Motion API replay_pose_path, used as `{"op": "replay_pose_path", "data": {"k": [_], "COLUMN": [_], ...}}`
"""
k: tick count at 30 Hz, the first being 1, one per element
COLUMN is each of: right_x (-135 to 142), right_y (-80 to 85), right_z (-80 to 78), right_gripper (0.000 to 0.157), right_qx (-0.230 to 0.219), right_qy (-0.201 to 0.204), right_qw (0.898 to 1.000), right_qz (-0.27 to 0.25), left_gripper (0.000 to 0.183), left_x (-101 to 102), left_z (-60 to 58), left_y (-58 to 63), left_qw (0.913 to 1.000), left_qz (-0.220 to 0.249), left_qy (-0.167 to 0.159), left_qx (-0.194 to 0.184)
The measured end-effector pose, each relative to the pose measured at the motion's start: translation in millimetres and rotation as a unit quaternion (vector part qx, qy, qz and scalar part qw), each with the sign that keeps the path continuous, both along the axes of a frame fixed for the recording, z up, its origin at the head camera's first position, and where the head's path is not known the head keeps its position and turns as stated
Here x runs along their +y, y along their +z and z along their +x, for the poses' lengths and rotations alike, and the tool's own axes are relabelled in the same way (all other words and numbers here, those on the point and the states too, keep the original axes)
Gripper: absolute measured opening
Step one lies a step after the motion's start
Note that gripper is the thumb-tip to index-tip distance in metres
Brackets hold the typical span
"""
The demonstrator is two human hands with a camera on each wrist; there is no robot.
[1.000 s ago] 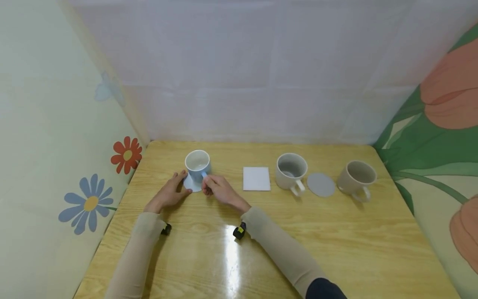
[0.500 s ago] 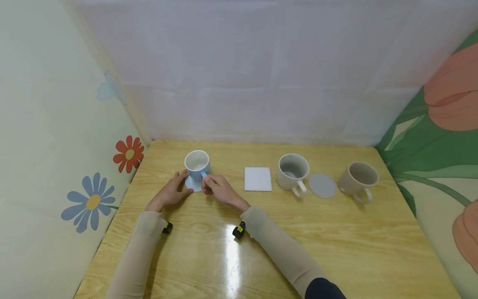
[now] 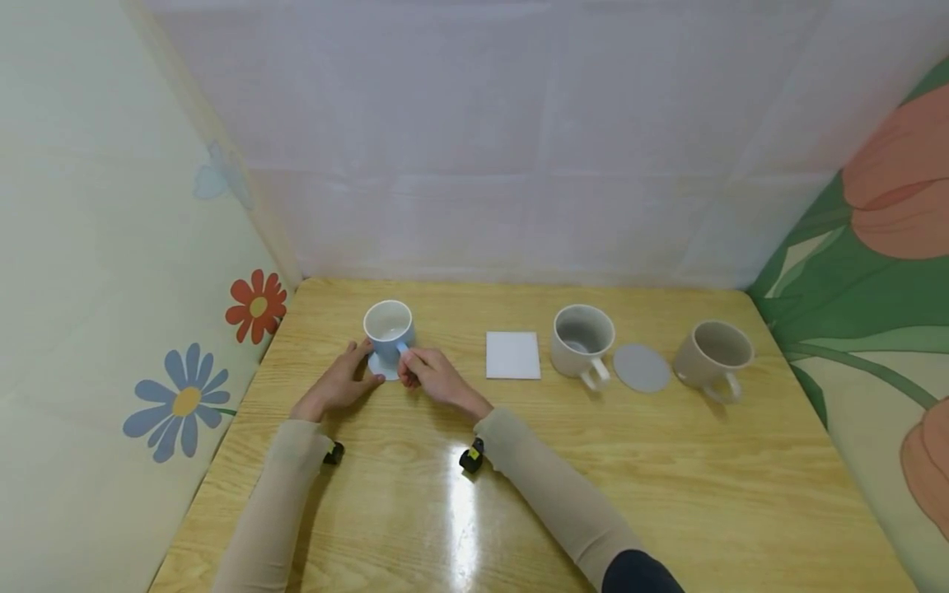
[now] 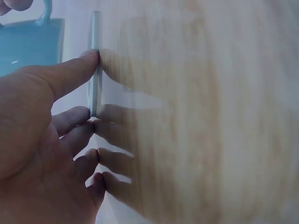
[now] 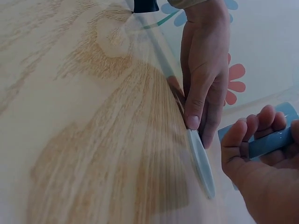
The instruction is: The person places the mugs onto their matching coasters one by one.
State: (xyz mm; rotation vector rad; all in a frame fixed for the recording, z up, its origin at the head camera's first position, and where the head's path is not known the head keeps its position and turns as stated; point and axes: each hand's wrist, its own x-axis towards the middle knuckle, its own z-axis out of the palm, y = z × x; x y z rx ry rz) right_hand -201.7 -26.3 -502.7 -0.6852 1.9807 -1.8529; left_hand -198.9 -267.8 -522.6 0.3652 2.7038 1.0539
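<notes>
My right hand (image 3: 437, 377) grips the handle of a light blue mug (image 3: 390, 342), its fingers curled round it in the right wrist view. The mug is upright and over a pale blue round coaster (image 3: 381, 368), with a gap between its base (image 4: 60, 44) and the coaster in the left wrist view. My left hand (image 3: 339, 380) lies at the coaster's left side, thumb and index fingertip touching its edge and the other fingertips down on the table. The thumb (image 5: 197, 105) extends almost straight. The mug hides the coaster's far part in the head view.
Further right on the wooden table (image 3: 400, 511) are a white square coaster (image 3: 513, 356), a light grey mug (image 3: 578, 350), a grey round coaster (image 3: 642, 368) and a beige mug (image 3: 704, 366). A white cloth (image 3: 482, 165) hangs behind the table.
The mug and my right hand have shifted slightly to the left over the coaster. My left hand stays at the coaster's edge.
</notes>
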Motion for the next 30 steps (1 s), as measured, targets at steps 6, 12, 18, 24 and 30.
{"op": "replay_pose_path", "data": {"k": [6, 12, 18, 24, 30], "right_x": [-3.2, -6.6, -7.5, -8.2, -9.2], "right_y": [-2.1, -4.3, -5.8, -8.4, -10.3], "right_z": [0.0, -0.1, -1.0, -2.0, -3.2], "right_gripper": [0.038, 0.038, 0.038, 0.038, 0.037], "right_qx": [-0.004, -0.003, -0.005, -0.012, -0.006], "right_qy": [0.005, 0.013, 0.012, 0.018, 0.014], "right_qw": [1.000, 1.000, 1.000, 1.000, 1.000], "right_qz": [0.002, -0.002, 0.006, 0.008, 0.012], "left_gripper": [0.079, 0.077, 0.077, 0.080, 0.081], "left_x": [-6.1, -8.7, 0.0, 0.7, -3.0], "left_z": [0.0, -1.9, -1.7, -1.0, -7.0], "left_y": [-5.2, -9.7, -1.4, -0.7, -9.4], "left_qw": [0.9999, 0.9997, 0.9998, 1.0000, 0.9998], "left_qz": [-0.001, 0.009, 0.004, -0.006, -0.015], "left_qy": [-0.006, -0.006, -0.001, 0.004, 0.007], "left_qx": [0.011, 0.024, 0.017, 0.002, -0.009]}}
